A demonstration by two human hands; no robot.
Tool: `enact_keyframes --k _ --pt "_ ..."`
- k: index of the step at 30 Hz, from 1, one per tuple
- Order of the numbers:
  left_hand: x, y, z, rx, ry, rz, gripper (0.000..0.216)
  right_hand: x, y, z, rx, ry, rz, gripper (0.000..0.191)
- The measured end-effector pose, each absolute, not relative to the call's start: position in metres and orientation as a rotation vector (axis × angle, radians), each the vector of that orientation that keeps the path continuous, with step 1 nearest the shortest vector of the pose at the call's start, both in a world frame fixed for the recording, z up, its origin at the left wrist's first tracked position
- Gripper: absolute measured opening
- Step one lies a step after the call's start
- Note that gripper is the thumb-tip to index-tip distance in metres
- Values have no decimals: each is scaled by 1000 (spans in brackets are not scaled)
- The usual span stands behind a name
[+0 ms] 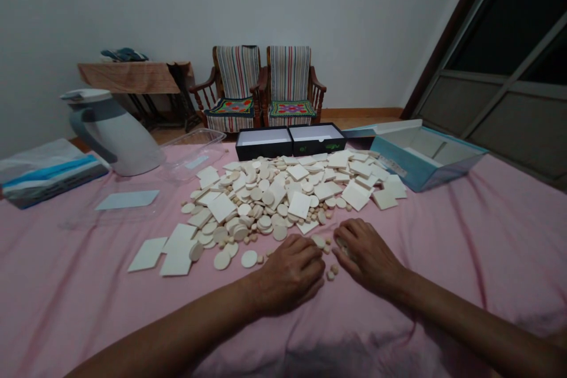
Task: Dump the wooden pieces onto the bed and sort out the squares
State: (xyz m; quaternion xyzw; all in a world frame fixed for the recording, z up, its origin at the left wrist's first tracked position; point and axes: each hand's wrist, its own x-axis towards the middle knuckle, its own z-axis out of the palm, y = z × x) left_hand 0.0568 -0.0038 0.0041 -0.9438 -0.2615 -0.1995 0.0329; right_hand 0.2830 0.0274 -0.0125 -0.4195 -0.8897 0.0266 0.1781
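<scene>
A wide heap of pale wooden discs, square tiles and small wooden beads [270,192] lies on the pink cloth. At its near edge rests my left hand [290,274], fingers curled together and pointing right; what they hold, if anything, is hidden. Just to the right, my right hand [365,254] is closed, with a pale round wooden disc [342,244] partly showing between thumb and fingers. Between the hands lie another disc [319,241] and a few small beads [331,272].
Behind the heap stand two black boxes [264,150] with white insides and an open blue box [425,159]. Clear plastic trays [195,156], a white jug [126,136] and a tissue pack [53,174] are at left. Two chairs [237,82] stand by the wall.
</scene>
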Motion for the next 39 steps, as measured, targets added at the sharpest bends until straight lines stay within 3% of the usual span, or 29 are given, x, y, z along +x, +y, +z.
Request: enact_keyframes --k 12,19,21,26,34,39 --pt "56 -1 7 -3134 -879 -643 26 299 23 -18 -1320 -2383 55 7" --pt "65 20 9 -3152 -824 -427 72 296 25 -23 -1311 -2449 -141 10" --pt "69 24 10 -3152 -776 -349 65 295 26 -21 -1344 -2462 -128 9" --pt "75 31 14 -3097 -819 -242 20 298 39 0 -1515 -2366 50 17" --pt "71 39 10 -2887 -825 -193 8 245 129 63 -1504 -2139 184 28" --pt "63 41 13 -2874 -947 -97 5 172 194 70 -1487 -2123 265 34"
